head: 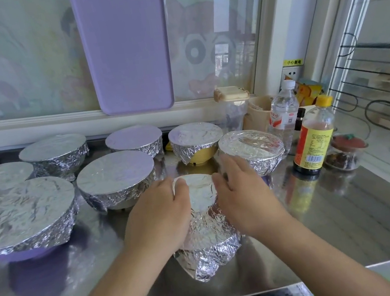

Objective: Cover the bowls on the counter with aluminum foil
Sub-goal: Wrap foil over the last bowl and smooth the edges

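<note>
a foil-wrapped bowl (203, 213) sits on the counter (343, 221) near its front edge, between the left hand (157, 213) and right hand (244, 195). behind it and to its left stand seven more foil-covered bowls (116, 177). to its right stand bottles (313, 138). behind it, a board (126, 45) leans on the window.

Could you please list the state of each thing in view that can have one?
Front bowl: foil-wrapped, both hands cupping it.
Left hand: curled on the foil.
Right hand: curled on the foil.
Yellow bowl: foil-covered, base showing.
Water bottle: capped, upright.
Sauce bottle: capped, upright.
</note>
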Action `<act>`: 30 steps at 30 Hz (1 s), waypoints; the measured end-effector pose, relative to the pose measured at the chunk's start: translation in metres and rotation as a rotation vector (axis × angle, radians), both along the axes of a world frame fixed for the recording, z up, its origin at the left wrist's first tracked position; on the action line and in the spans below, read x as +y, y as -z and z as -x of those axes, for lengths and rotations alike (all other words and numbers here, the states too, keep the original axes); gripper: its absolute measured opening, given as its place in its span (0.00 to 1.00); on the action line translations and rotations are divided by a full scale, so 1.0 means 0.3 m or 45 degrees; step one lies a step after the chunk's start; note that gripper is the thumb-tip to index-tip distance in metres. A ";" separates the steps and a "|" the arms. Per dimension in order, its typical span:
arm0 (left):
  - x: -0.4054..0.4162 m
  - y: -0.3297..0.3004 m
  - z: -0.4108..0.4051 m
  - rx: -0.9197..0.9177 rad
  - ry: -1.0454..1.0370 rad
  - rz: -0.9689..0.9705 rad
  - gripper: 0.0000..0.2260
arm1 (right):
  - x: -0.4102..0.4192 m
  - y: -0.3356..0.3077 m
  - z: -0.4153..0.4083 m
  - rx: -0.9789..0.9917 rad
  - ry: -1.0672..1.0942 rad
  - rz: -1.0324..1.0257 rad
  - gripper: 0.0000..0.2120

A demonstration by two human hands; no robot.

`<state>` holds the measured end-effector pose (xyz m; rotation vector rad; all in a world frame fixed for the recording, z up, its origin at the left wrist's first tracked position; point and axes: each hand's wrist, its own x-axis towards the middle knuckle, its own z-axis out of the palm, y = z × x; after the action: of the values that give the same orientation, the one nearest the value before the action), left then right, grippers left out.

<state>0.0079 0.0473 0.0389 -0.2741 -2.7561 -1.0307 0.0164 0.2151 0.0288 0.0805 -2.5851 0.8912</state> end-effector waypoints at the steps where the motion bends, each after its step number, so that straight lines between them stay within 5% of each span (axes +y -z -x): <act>1: 0.002 0.009 -0.001 0.041 -0.026 -0.043 0.13 | -0.014 0.002 -0.011 -0.010 0.037 0.062 0.09; 7: -0.003 0.034 -0.010 0.069 -0.061 0.025 0.20 | -0.048 0.003 -0.010 -0.253 -0.011 0.465 0.14; 14: -0.023 -0.022 0.025 -0.210 0.054 -0.016 0.22 | 0.008 -0.027 0.032 -0.365 -0.207 0.498 0.17; 20: -0.019 0.018 -0.003 -0.120 -0.022 -0.139 0.21 | -0.045 -0.004 -0.047 -0.180 0.006 0.352 0.10; 22: -0.015 0.040 -0.009 -0.074 -0.027 -0.131 0.24 | -0.073 0.012 -0.078 -0.177 0.047 0.323 0.16; 26: -0.004 0.041 -0.042 -0.024 -0.082 -0.251 0.25 | -0.062 0.025 -0.032 -0.261 0.016 0.212 0.09; 30: -0.028 0.020 -0.041 -0.196 -0.089 -0.267 0.19 | -0.019 0.012 0.010 -0.254 -0.064 0.453 0.17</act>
<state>0.0201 0.0389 0.0329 -0.0694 -2.7356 -1.3610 0.0135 0.2094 0.0252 -0.0469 -2.5648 1.4274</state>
